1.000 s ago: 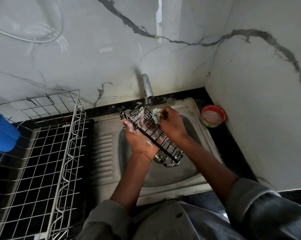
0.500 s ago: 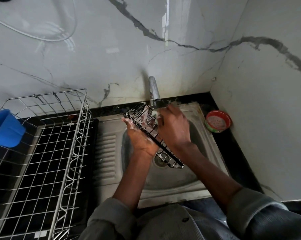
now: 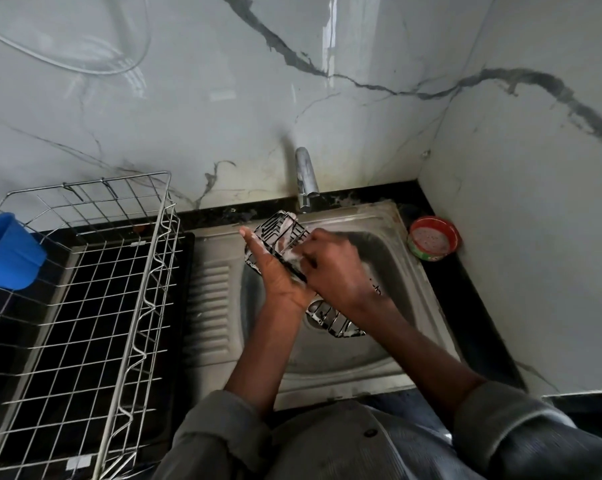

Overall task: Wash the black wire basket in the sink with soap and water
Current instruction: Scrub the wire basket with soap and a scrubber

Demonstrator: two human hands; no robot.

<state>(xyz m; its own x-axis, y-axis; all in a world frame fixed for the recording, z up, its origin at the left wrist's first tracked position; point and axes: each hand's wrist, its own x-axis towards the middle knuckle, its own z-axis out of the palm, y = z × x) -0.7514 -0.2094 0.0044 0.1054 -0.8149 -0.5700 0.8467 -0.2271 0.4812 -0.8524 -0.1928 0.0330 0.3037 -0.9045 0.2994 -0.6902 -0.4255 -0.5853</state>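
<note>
The black wire basket (image 3: 334, 323) hangs tilted over the steel sink (image 3: 344, 375), its upper end under the tap. My left hand (image 3: 275, 271) lies flat against its underside, soapy fingers showing straight through the wires and thumb pointing up to the left. My right hand (image 3: 334, 268) is curled over the inside of the basket and presses a foamy scrubber (image 3: 294, 255) against the wires; the scrubber is mostly hidden by my fingers. The basket's lower end sits above the drain.
A chrome tap (image 3: 306, 178) sticks out of the marble wall above the sink, with no water seen running. A red tub of dish soap (image 3: 433, 239) stands in the right corner. A large steel dish rack (image 3: 119, 271) with a blue cup (image 3: 8, 251) fills the left counter.
My right hand has slid down from the basket's upper end toward its middle with the scrubber. The left hand keeps supporting the basket in the same place.
</note>
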